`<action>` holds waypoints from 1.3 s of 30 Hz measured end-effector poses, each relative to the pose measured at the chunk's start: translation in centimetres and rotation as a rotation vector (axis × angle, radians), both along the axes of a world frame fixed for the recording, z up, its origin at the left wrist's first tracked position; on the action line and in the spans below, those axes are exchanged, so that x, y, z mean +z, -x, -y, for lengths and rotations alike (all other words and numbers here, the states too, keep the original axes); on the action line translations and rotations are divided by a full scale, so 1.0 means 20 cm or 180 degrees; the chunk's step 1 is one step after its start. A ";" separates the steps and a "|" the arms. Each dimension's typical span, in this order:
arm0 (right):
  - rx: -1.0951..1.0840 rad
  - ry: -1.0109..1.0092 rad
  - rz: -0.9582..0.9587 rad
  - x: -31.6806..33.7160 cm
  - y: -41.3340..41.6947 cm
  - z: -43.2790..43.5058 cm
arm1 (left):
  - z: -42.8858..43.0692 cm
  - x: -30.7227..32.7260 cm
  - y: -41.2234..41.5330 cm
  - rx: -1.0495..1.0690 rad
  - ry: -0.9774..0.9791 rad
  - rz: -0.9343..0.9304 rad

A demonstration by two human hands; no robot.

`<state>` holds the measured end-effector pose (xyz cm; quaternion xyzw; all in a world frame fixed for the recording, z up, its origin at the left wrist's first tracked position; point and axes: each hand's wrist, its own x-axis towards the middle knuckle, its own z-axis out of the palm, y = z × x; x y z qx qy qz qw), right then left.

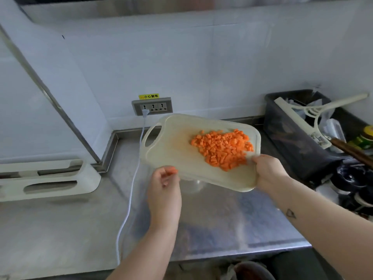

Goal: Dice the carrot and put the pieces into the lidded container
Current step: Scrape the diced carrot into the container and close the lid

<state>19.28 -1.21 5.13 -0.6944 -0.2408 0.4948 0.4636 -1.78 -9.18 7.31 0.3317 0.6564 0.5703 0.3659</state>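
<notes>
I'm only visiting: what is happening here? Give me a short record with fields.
Board: cream plastic cutting board, held up over the steel counter
Carrot: orange diced carrot pieces, heaped on the board's right half
Right hand: grips the board's near right corner
Left hand: fingers curled round a few carrot pieces by the board's near edge
Under board: something clear, partly hidden

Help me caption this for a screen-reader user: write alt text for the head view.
A person's right hand grips a cream cutting board, lifted and tilted above a steel counter, with a pile of diced carrot on it. The curled left hand is at the board's near edge, orange at its fingertips.
</notes>
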 end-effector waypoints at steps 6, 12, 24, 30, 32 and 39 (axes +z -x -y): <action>-0.0041 -0.0100 -0.0365 0.01 0.26 -0.12 | -0.16 -0.02 0.00 -0.0675 0.0602 0.2266; 0.0553 -0.0179 -0.0049 -0.04 0.39 -0.20 | -0.27 -0.05 0.13 -0.0407 0.0382 0.2397; 0.4198 -0.0247 0.3289 -0.20 0.37 -0.25 | -0.33 -0.13 0.36 -0.0017 0.0263 0.2085; 0.4321 -0.0114 0.3523 -0.19 0.32 -0.17 | -0.31 -0.17 0.36 -0.0084 0.0346 0.2055; 0.4334 -0.0070 0.3503 -0.20 0.26 -0.09 | -0.30 -0.19 0.34 -0.0118 0.0402 0.2084; 0.4326 0.0010 0.3622 -0.21 0.03 0.18 | -0.29 -0.24 0.16 -0.0309 0.0479 0.2012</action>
